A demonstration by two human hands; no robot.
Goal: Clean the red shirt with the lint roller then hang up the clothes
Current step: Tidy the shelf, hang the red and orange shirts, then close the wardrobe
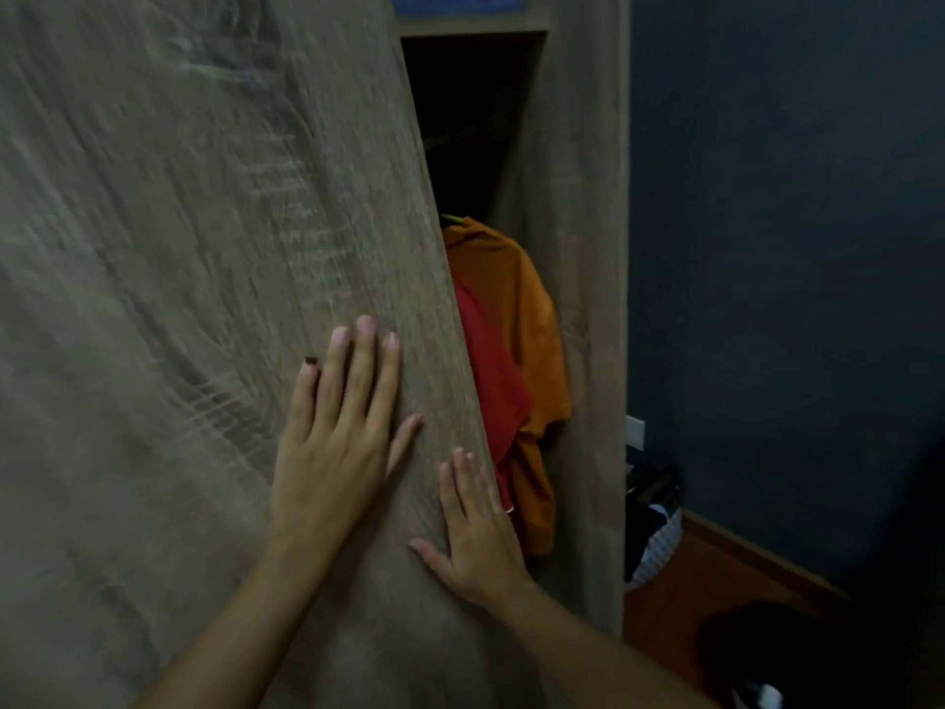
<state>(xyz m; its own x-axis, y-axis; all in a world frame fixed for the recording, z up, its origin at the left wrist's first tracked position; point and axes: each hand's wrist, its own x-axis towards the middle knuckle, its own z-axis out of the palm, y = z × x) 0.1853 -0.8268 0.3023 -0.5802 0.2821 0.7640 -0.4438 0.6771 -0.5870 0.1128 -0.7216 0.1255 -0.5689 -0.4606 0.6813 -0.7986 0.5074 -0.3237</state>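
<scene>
Both palms lie flat on a grey wood-grain wardrobe door [204,299] that fills the left of the view and looks motion-blurred. My left hand [337,432] is spread on the door's face, holding nothing. Lower and nearer the door's edge, my right hand [475,529] is also flat and empty. Through the narrow gap beside the door the red shirt [491,391] hangs inside the wardrobe, half hidden by the door. An orange shirt [526,319] hangs right beside it on a green hanger [452,218]. No lint roller is in view.
The wardrobe's side panel [578,248] stands right of the gap, with a shelf [470,25] above holding something blue. A dark blue wall [792,248] lies to the right. A striped basket of dark items [657,545] sits on the brown floor [705,596].
</scene>
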